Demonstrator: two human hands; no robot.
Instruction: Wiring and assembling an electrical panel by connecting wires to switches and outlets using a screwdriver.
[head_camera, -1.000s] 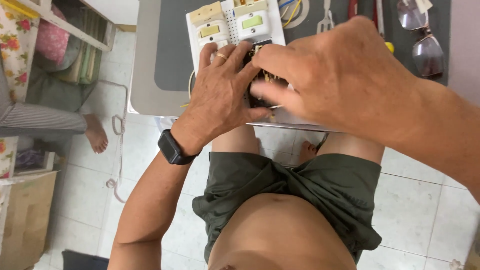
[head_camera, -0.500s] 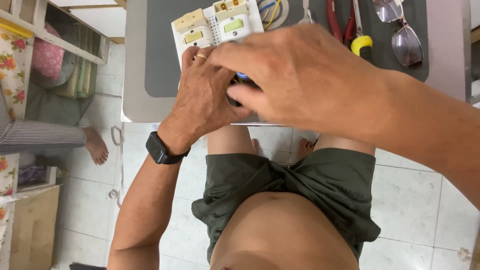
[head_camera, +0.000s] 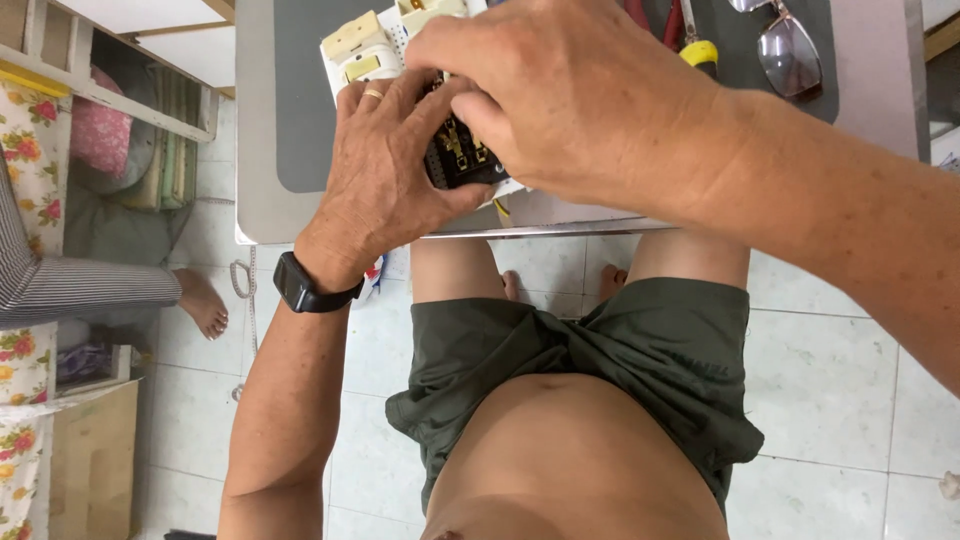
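Head view: left hand and right hand both clamp a small black circuit module at the table's near edge, beside a white switch panel; looks mid-seating, next needs steady fingertip alignment.

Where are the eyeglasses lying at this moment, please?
In the head view, the eyeglasses lie at the upper right on the dark mat, just right of the yellow-handled tool and beyond the right hand.
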